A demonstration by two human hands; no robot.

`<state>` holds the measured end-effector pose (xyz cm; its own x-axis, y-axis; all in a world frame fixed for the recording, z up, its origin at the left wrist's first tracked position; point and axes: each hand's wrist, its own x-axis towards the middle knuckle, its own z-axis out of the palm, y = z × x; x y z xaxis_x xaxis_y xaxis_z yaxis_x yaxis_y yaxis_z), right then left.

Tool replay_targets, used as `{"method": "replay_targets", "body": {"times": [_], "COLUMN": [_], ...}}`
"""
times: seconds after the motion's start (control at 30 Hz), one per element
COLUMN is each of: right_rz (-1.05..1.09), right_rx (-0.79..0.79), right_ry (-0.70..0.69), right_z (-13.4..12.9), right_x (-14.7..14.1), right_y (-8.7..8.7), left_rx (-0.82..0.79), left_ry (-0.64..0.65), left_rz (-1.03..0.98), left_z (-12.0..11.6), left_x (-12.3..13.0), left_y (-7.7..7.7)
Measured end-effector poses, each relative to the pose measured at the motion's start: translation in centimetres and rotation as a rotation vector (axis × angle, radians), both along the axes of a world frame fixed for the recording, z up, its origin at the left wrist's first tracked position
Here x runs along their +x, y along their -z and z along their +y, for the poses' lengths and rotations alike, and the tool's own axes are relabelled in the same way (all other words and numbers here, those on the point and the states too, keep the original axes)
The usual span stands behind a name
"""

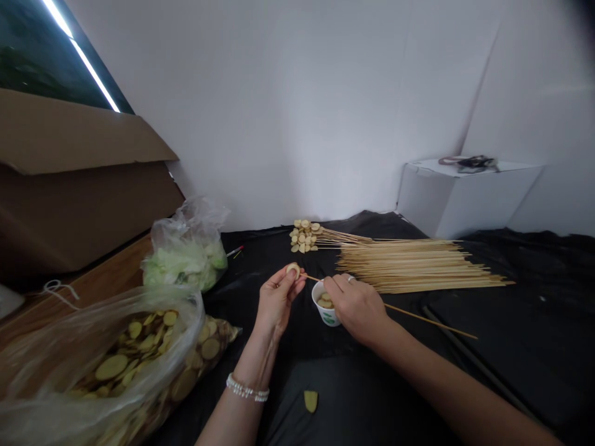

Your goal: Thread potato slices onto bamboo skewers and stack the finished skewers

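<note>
Nearest me, at my left, an open clear bag [32,371] holds many pale-yellow slices [111,367]. My left hand [279,294] pinches a round slice [293,270] at the end of the skewer [427,319] gripped in my right hand [356,303], which is against a white cup [329,317] with pieces inside; farther off, another bag [186,226] contains pale-green bits [174,265]

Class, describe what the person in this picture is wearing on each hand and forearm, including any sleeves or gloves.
The left hand has a shiny, pale beaded bracelet at its wrist, seemingly in two strands. The right hand has a slim silver-coloured ring. No gloves or sleeves show.
</note>
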<state>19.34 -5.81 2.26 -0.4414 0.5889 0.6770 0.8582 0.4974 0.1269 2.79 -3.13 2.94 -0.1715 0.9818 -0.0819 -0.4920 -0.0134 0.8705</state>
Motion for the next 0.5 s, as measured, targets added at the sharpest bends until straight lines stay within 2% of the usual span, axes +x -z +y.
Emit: {"method": "replay_targets", "body": {"times": [0.13, 0.2, 0.4, 0.5], "right_rz": [-0.008, 0.008, 0.093, 0.088], "right_rx": [-0.194, -0.219, -0.024, 0.014], "right_ry": [0.039, 0.043, -0.052, -0.046], "right_z": [-0.08, -0.01, 0.5, 0.44], "right_x": [0.0, -0.04, -0.25, -0.33], "right_y": [-0.08, 0.04, 0.58, 0.51], "left_rx": [0.004, 0.003, -0.019, -0.025], "left_ry": [0.015, 0.024, 0.033, 0.033], "left_rz": [-0.005, -0.002, -0.007, -0.011], "left_z": [0.14, 0.19, 0.18, 0.18], "left_x": [-0.07, -0.1, 0.13, 0.32], "left_y": [0.27, 0.42, 0.65, 0.75]}}
